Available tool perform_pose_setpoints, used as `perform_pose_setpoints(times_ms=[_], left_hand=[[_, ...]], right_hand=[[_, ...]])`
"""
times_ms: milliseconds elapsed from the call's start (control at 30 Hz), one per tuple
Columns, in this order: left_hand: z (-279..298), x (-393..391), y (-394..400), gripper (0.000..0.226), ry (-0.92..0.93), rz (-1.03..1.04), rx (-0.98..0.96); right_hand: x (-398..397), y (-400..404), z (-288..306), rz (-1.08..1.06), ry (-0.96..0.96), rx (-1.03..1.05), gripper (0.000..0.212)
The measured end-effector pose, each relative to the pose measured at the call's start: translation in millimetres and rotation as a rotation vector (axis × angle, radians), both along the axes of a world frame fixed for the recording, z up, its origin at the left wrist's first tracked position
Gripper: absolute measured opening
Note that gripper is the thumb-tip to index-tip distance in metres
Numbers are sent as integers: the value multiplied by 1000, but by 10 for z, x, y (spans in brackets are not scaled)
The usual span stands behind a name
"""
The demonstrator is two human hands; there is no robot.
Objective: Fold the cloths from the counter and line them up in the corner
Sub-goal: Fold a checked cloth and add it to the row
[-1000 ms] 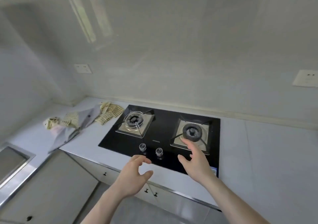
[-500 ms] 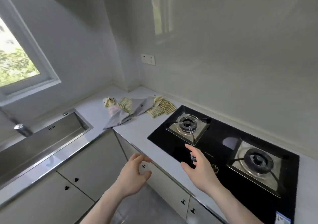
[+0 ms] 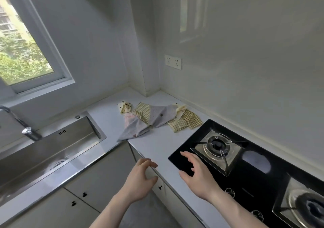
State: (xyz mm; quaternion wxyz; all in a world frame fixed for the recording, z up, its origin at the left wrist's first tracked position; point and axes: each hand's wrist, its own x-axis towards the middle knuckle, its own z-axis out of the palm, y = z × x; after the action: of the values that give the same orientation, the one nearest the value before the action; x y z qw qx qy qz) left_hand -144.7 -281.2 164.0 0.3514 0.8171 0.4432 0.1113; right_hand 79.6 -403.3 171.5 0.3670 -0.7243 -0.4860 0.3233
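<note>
Several crumpled cloths lie in a loose row on the white counter near the inner corner. A grey dotted cloth hangs slightly over the counter's front edge, and a second grey cloth lies behind it. A yellow checked cloth sits at the right of the row, another checked piece in the middle, and a cream spotted cloth at the left. My left hand hovers in front of the cabinets, fingers loosely curled, holding nothing. My right hand floats over the stove's near corner, fingers spread, well short of the cloths.
A black glass gas stove with two burners fills the counter on the right. A steel sink with a tap lies to the left. A wall socket sits above the corner. Cabinet doors run below.
The view has swung left and closer to the corner, so the cloths now sit nearer the middle. Both hands stay raised and hold nothing, moving with me toward the cloths.
</note>
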Motion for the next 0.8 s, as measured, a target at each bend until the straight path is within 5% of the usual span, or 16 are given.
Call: perform_pose_setpoints(times_ms=[433,800], left_hand=[[-119,417,2554,39,153,-246,15],[-806,333,4713,44,377,-306,114]], right_hand=[[68,1347,-293,-302,-47,-52,61],[-49,3003,-653,-271,-146,-152,57]])
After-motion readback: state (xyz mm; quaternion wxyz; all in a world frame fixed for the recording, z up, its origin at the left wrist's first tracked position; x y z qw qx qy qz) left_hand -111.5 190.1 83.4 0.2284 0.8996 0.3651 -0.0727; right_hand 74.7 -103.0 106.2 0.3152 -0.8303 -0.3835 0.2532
